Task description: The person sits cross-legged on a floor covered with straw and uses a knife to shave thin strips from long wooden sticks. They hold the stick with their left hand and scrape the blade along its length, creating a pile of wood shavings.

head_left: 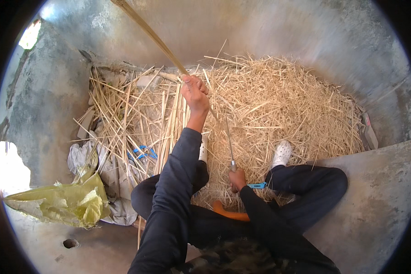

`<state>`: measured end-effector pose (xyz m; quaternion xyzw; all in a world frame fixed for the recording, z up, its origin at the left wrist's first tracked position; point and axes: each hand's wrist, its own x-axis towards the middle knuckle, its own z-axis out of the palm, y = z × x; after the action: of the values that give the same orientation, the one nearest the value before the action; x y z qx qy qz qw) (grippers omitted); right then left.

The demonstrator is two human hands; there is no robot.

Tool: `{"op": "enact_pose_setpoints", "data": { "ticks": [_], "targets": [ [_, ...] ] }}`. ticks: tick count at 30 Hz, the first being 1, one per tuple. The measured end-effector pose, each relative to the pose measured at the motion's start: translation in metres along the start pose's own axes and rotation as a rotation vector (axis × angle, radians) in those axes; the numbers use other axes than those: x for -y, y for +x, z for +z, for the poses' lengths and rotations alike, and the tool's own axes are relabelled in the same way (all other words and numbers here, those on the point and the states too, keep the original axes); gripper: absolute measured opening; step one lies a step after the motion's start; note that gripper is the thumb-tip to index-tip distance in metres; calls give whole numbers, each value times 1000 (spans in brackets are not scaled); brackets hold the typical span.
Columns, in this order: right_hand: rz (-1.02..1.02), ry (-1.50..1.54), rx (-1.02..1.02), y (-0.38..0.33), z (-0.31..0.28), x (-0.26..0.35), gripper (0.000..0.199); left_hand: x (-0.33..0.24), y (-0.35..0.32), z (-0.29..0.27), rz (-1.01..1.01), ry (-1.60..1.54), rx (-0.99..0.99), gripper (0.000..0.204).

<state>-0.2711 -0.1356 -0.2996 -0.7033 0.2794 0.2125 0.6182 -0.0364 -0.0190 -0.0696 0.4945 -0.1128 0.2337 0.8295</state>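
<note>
Knife [230, 145] and long pale strip [156, 39] in hand — work seemingly midway.
The right hand [238, 179] grips the knife; beyond, the left hand [195, 95] clenches the strip, which slants up-left. Shavings [283, 105] already lie broadly heaped, with loose strips [123, 112] farther left — whether finished or waiting, I cannot tell.

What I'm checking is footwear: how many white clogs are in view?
2. One white clog is right of the blade, by the straw; the other clog is left of it, partly hidden by the left sleeve.
</note>
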Motion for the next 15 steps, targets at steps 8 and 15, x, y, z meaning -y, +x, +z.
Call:
{"op": "enact_pose_setpoints", "data": {
  "ticks": [8, 15],
  "targets": [
    [-560, -52, -238, -23, 6, 85, 21, 5, -2, 6, 2, 66, 28, 58],
    [21, -182, -58, 10, 4, -30, 26, 4, -6, 9, -23, 102, 53, 58]
  ]
}}
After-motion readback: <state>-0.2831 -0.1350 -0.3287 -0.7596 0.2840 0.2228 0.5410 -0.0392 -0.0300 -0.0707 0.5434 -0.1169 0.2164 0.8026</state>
